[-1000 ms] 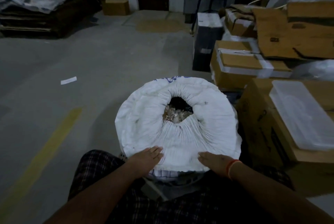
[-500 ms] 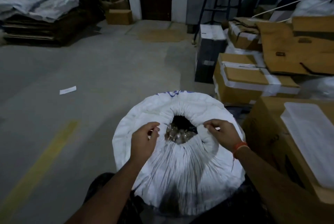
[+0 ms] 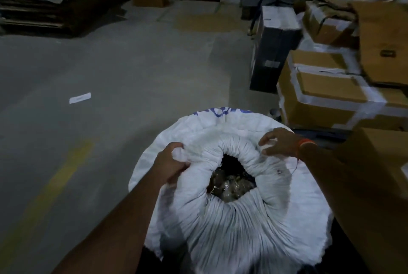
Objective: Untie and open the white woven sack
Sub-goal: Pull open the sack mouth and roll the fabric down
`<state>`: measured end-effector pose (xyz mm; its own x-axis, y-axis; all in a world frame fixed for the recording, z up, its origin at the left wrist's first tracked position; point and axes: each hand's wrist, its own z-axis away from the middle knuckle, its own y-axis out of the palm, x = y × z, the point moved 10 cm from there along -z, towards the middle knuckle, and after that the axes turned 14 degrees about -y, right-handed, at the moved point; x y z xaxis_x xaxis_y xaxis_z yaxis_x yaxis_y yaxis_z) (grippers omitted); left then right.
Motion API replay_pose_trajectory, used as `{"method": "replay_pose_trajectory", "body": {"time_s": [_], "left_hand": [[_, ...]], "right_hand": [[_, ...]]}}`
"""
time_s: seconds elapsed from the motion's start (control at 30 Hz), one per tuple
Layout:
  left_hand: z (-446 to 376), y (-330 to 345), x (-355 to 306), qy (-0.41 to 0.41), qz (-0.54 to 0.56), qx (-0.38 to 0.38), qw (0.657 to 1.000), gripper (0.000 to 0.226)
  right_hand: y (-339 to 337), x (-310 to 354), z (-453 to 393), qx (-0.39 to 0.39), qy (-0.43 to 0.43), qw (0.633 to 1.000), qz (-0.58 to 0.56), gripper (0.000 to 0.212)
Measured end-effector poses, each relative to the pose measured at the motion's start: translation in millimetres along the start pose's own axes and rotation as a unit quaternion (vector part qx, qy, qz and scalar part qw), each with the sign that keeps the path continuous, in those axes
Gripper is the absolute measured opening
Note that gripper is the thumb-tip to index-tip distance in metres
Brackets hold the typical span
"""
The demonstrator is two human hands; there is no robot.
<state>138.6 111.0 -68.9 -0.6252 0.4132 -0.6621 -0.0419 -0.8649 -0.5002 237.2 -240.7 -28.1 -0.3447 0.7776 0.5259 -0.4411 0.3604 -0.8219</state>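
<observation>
blue printed lettering on the white woven sack far rim, too blurred to read

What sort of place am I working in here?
Likely a warehouse or storeroom: taped cardboard boxes stacked at right, flattened cardboard piled at back left, bare concrete floor.

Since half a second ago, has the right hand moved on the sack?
Yes. The right hand has gone from the edge of the sack's opening outward to the far right of the white woven sack.

bare floor left of sack, stacked cardboard boxes crowding right
</observation>
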Motion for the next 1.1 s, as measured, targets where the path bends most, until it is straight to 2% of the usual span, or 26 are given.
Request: {"method": "replay_pose_trajectory", "body": {"time_s": [0.07,0.13,0.17,0.23,0.3,0.4,0.47,0.53,0.57,0.63,0.67,0.73,0.77,0.83,0.93,1.03,1.1], "left_hand": [[-14.1,-0.8,-3.2,0.05,-0.042,0.002,0.998,0.046],[-25.7,-12.8,-19.3,0.129,-0.053,-0.052,0.989,0.032],[-27.9,-22.3,-32.2,0.18,-0.037,-0.093,0.979,0.026],[-25.3,-43.9,-58.6,0.266,-0.021,-0.201,0.942,0.025],[-25.2,-63.8,-74.1,0.27,-0.026,-0.321,0.908,0.035],[-38.8,-68.5,-90.1,0.244,-0.064,-0.403,0.88,0.053],[-61.4,-57.3,-92.0,0.211,-0.162,-0.398,0.878,0.05],[-94.7,-40.5,-74.3,0.185,-0.216,-0.329,0.9,0.037],[-108.7,-33.3,-58.1,0.154,-0.195,-0.273,0.929,0.033],[-124.4,-20.1,-18.5,0.04,-0.091,-0.143,0.985,0.051],[-127.5,-16.2,-5.6,-0.001,-0.041,-0.112,0.993,0.064],[-127.9,-15.6,2.5,-0.016,0.014,-0.091,0.996,0.083],[-123.8,-17.9,-0.4,-0.01,0.012,-0.096,0.995,0.086],[-108.7,-24.1,-14.9,0.026,-0.072,-0.129,0.989,0.077],[-53.4,-35.6,-47.9,0.161,-0.208,-0.253,0.931,0.048],[18.2,-40.2,-52.3,0.243,-0.138,-0.258,0.925,0.04],[69.3,-34.8,-48.2,0.324,-0.133,-0.263,0.899,0.041]], "right_hand": [[-1.4,-1.8,-9.7,0.031,-0.021,0.999,0.006,0.018],[-13.8,-2.0,-20.3,0.015,-0.04,0.999,0.025,0.02],[-27.6,-2.5,-26.3,-0.033,-0.045,0.998,0.04,0.022],[-65.8,-6.5,-33.0,-0.194,-0.042,0.978,0.063,0.027],[-90.0,-12.8,-33.1,-0.305,0.001,0.945,0.118,0.033],[-85.7,-29.8,-49.6,-0.305,0.077,0.93,0.192,0.034],[-61.7,-49.8,-61.7,-0.26,0.11,0.944,0.171,0.036],[-28.5,-73.2,-67.3,-0.201,0.14,0.96,0.133,0.039],[-14.4,-81.8,-67.9,-0.172,0.148,0.964,0.14,0.037],[0.8,-92.1,-69.1,-0.13,0.158,0.964,0.168,0.03],[2.1,-93.4,-70.4,-0.115,0.164,0.965,0.172,0.029],[-0.3,-91.1,-70.3,-0.092,0.177,0.964,0.175,0.031],[-3.4,-87.7,-68.4,-0.088,0.181,0.964,0.176,0.033],[-12.7,-74.6,-57.7,-0.109,0.177,0.964,0.168,0.036],[-31.9,-28.4,-24.5,-0.229,0.105,0.955,0.159,0.039],[-37.5,39.2,37.9,-0.379,-0.017,0.916,0.126,0.035],[-20.7,80.6,84.2,-0.414,-0.082,0.897,0.133,0.036]]}}
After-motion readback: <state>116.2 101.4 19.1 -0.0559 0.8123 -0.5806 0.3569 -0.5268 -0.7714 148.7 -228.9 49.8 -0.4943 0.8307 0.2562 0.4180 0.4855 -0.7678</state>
